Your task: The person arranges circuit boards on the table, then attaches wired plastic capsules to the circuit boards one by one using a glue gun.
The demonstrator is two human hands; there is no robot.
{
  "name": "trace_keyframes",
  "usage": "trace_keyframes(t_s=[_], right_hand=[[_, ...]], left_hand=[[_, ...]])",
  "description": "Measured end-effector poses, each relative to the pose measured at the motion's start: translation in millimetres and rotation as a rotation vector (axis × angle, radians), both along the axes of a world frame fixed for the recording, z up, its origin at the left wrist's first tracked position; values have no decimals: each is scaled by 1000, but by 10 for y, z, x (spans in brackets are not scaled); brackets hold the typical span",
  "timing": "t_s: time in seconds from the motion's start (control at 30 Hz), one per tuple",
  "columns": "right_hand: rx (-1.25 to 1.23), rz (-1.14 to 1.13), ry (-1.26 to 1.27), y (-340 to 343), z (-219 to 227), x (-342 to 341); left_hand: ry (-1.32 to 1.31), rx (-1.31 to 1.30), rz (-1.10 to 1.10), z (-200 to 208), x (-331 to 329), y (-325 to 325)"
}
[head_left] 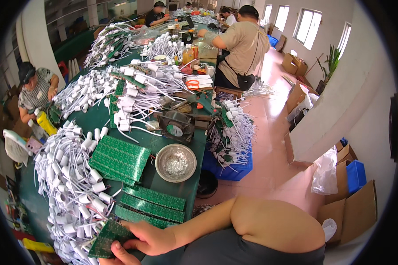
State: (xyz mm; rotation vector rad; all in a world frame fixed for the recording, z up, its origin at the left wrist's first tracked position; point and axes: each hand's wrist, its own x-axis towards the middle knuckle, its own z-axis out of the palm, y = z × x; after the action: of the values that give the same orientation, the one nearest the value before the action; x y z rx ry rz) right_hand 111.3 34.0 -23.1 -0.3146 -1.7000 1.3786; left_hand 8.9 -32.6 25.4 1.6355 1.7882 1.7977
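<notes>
A green circuit board (105, 240) is held at the lower edge of the view, beside the pile of white parts. My right hand (152, 238) comes in from the right, its fingers closed on the board's right side. Only a few fingers of my left hand (121, 255) show at the bottom edge, closed against the board's lower corner; the rest of that hand is out of view. Just beyond my right hand lie several green board strips (152, 205). Past them sits a stack of larger green circuit board panels (119, 159).
White sockets with wires (62, 168) heap along the left. A metal bowl (176, 163) stands right of the panels, with a black fan (176, 126) behind it. A blue crate (234, 170) of wired parts stands beyond the table's right edge. Other people (245, 44) work farther along.
</notes>
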Motion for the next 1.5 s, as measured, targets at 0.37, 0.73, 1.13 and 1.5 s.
trace_keyframes(t_s=[0.37, 0.73, 1.13, 1.5], right_hand=[[103, 154, -52, 294, 212, 177], [56, 135, 89, 461, 289, 364], [-61, 198, -116, 473, 441, 402], [95, 95, 331, 413, 650, 336]], left_hand=[[-390, -70, -170, -25, -108, -104], [-739, 75, -250, 122, 480, 256], [-196, -93, -37, -34, 315, 177], [-180, 97, -33, 15, 331, 25]])
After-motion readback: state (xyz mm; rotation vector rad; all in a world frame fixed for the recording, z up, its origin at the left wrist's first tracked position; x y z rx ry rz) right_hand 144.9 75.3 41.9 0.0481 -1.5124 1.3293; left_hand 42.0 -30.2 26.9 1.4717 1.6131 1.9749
